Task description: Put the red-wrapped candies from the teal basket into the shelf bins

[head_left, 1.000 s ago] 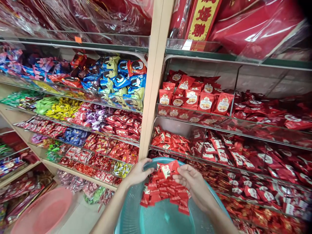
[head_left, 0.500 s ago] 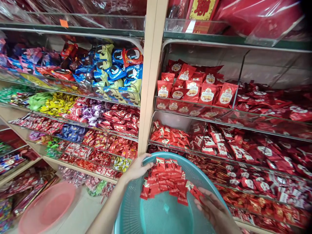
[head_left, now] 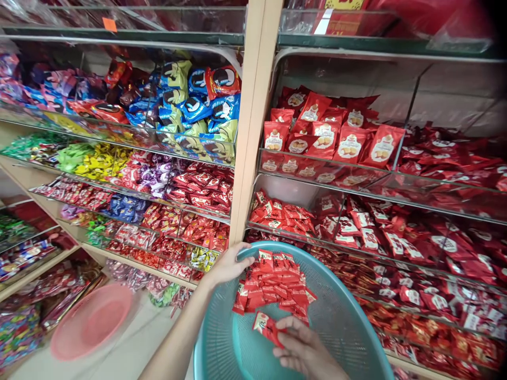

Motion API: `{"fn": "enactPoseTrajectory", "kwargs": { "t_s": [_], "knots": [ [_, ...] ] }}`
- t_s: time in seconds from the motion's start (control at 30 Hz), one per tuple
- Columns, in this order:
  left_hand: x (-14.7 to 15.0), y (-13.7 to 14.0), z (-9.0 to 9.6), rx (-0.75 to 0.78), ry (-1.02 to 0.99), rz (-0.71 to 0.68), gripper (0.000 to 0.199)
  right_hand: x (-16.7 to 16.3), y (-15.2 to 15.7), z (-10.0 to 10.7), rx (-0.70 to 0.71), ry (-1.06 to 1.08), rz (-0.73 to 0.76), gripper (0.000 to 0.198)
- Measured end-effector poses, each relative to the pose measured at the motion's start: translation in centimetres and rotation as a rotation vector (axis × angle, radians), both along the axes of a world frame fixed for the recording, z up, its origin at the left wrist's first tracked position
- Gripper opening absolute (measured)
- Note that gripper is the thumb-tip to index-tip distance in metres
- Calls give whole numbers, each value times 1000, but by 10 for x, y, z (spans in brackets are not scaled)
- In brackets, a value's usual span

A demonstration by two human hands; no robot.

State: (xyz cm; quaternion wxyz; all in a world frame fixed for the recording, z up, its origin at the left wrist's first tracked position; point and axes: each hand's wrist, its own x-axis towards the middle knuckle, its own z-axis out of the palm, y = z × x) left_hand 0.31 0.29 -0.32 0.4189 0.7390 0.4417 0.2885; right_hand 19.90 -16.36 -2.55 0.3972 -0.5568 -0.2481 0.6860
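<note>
Pinching one small, flat red-wrapped packet between thumb and fingers, the right hand was at the middle of a round teal plastic basket with perforated walls. The left hand was closed around the basket's far left rim. Inside, a heap of matching small red packets lay overlapped toward the far side; several showed dark characters on cream patches, too small to read surely.

Beyond the basket, clear-fronted shelf bins held wrapped goods. Right of a pale wooden upright, one bin held larger glossy red pouches whose white labels pictured round golden biscuits, their lettering unreadable. Just below sat red packets with dark characters. Left of the upright were blue and pale-green wrappers, with bright yellow wrappers lower down. A blank-looking orange tag marked the upper shelf edge. A shallow pink plastic basin rested on the floor at left.
</note>
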Motion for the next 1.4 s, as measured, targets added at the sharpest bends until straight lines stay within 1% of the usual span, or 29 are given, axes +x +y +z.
{"fn": "enactPoseTrajectory", "kwargs": {
  "t_s": [0.07,0.2,0.27,0.4,0.47,0.6,0.67,0.73,0.8,0.93,1.03,1.1,1.2,1.3,1.33,1.37,1.4],
  "knots": [
    [0,0,1,15,5,-4,47,-14,6,3,28,15,23,38],
    [0,0,-1,28,-19,9,47,-41,14,3,35,73,119,34],
    [0,0,-2,20,-19,13,46,-53,17,0,71,64,113,29],
    [0,-1,-2,15,-25,14,47,-69,24,-7,168,-38,64,20],
    [0,-2,-1,13,-27,17,48,-74,26,-9,224,-127,71,20],
    [0,-1,1,11,-24,13,47,-79,23,-9,359,-365,177,32],
    [0,-1,1,20,-9,17,48,-79,20,-8,465,-435,256,40],
    [0,-1,2,27,11,14,48,-78,18,-8,539,-491,316,49],
    [0,-1,3,31,19,0,49,-78,18,-11,546,-558,355,59],
    [0,-1,3,35,16,-12,49,-79,25,-21,485,-658,423,70],
    [-1,-1,1,32,33,3,48,-80,32,-26,463,-686,471,76],
    [-1,-1,0,31,45,15,48,-81,34,-27,476,-676,496,82],
    [-1,-2,0,29,59,26,45,-80,34,-23,495,-645,521,85],
    [-1,-2,0,23,65,34,42,-76,33,-10,478,-672,576,80],
    [-1,-2,1,21,60,31,41,-74,34,-3,485,-698,593,74],
    [-1,-2,1,19,51,26,40,-71,35,6,500,-721,609,64],
    [-1,-1,1,18,39,18,39,-68,38,17,531,-737,620,50]
  ]
}}
